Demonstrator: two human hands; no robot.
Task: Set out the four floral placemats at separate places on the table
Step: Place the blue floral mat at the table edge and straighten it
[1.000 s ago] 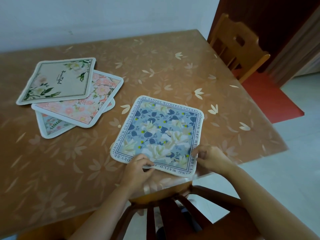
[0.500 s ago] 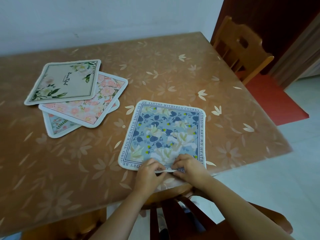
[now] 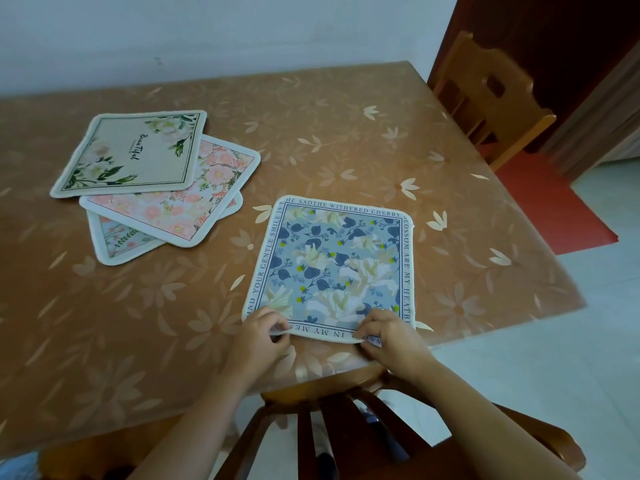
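Observation:
A blue floral placemat (image 3: 332, 265) with a text border lies flat near the table's front edge. My left hand (image 3: 261, 337) pinches its near left corner and my right hand (image 3: 389, 336) pinches its near right corner, lifting the near edge slightly. Farther left, three placemats overlap in a fan: a beige one with white flowers (image 3: 135, 154) on top, a pink floral one (image 3: 176, 199) under it, and a pale green-leaf one (image 3: 117, 240) at the bottom, mostly hidden.
The table (image 3: 346, 140) has an orange cover with pale flower prints and stands against a white wall. A wooden chair (image 3: 488, 98) stands at the table's right side. Another chair back (image 3: 332, 434) sits just below my hands. A red mat (image 3: 554, 209) lies on the floor.
The blue placemat has been turned straighter and squared to the front edge. My hands came together at its near edge, then spread apart to its two near corners.

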